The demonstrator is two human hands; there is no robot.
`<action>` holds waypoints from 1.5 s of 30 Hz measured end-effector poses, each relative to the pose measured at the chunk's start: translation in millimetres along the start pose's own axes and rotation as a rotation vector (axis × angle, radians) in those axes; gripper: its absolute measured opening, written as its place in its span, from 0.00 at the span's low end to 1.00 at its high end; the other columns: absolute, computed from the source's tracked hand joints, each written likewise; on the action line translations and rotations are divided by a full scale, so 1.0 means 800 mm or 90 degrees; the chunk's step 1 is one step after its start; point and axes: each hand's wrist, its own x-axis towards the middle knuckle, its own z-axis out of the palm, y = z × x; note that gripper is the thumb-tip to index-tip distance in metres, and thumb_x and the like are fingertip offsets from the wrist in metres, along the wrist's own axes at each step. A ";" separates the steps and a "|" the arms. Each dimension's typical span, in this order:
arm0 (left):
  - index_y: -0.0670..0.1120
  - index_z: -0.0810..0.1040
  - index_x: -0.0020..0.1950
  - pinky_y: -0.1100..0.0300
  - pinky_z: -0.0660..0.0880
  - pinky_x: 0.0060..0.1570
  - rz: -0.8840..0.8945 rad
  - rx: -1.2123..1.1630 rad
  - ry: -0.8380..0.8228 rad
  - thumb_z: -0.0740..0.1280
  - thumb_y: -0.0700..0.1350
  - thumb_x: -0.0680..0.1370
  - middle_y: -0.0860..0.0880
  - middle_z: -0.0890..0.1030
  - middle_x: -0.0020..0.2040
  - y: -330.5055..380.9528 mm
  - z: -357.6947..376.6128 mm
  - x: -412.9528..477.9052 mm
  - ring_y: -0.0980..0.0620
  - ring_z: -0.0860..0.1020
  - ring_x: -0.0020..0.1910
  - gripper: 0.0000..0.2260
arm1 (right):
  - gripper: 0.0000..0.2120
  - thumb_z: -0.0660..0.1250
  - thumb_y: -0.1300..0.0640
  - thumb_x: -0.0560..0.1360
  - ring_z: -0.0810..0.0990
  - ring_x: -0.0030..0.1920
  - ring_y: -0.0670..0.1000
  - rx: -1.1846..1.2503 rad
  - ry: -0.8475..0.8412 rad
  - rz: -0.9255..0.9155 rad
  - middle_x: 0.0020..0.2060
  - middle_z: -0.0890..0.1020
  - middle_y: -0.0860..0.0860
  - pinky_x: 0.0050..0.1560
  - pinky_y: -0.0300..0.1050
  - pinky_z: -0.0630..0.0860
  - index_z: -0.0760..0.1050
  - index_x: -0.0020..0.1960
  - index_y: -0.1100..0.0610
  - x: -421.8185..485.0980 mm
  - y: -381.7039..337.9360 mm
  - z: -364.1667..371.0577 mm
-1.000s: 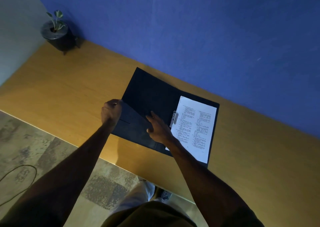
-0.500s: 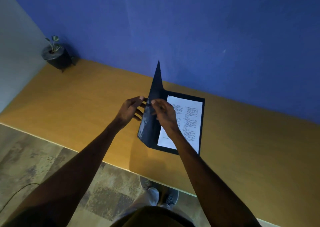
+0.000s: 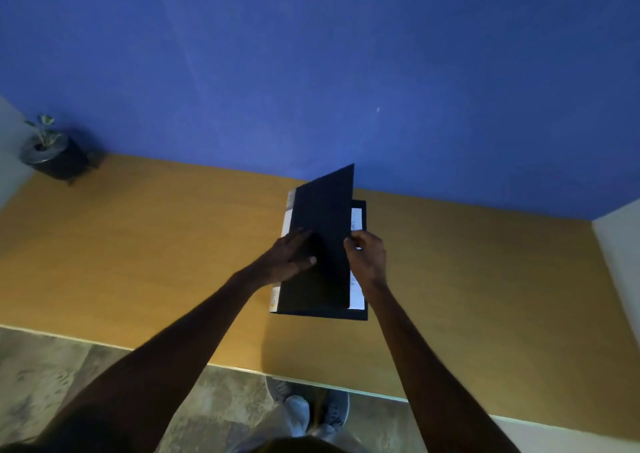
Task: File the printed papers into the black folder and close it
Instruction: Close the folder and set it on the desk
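Black folder lies near the tabletop's far edge, its front cover tilted most of the way down over the printed papers (only a white strip shows). Left hand presses flat and open on the cover; right hand pinches its free edge. Filing looks done; only the last bit of closing remains.

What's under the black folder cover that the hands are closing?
Under the cover, white printed paper shows as a strip along the right edge, on the folder's back panel. The cover hides the rest of the page and any clip.
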 end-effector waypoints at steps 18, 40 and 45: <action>0.49 0.40 0.88 0.41 0.51 0.85 -0.024 0.265 -0.051 0.62 0.61 0.84 0.48 0.36 0.88 -0.051 0.088 0.021 0.47 0.38 0.88 0.42 | 0.26 0.64 0.63 0.78 0.79 0.68 0.61 -0.249 0.034 0.093 0.73 0.77 0.55 0.60 0.58 0.81 0.72 0.76 0.55 -0.006 0.134 0.017; 0.51 0.58 0.86 0.40 0.74 0.74 -0.148 0.006 0.161 0.68 0.45 0.83 0.44 0.63 0.85 -0.057 0.081 0.033 0.38 0.66 0.81 0.33 | 0.39 0.65 0.55 0.82 0.50 0.87 0.55 -0.490 -0.176 -0.090 0.87 0.48 0.54 0.85 0.57 0.50 0.49 0.87 0.54 0.008 0.139 0.054; 0.43 0.68 0.80 0.39 0.77 0.69 -0.304 -0.249 0.245 0.75 0.47 0.79 0.43 0.78 0.72 -0.041 0.060 0.061 0.37 0.77 0.71 0.32 | 0.44 0.66 0.50 0.83 0.44 0.87 0.58 -0.511 -0.258 -0.048 0.87 0.40 0.56 0.84 0.61 0.56 0.41 0.87 0.55 0.008 0.144 0.056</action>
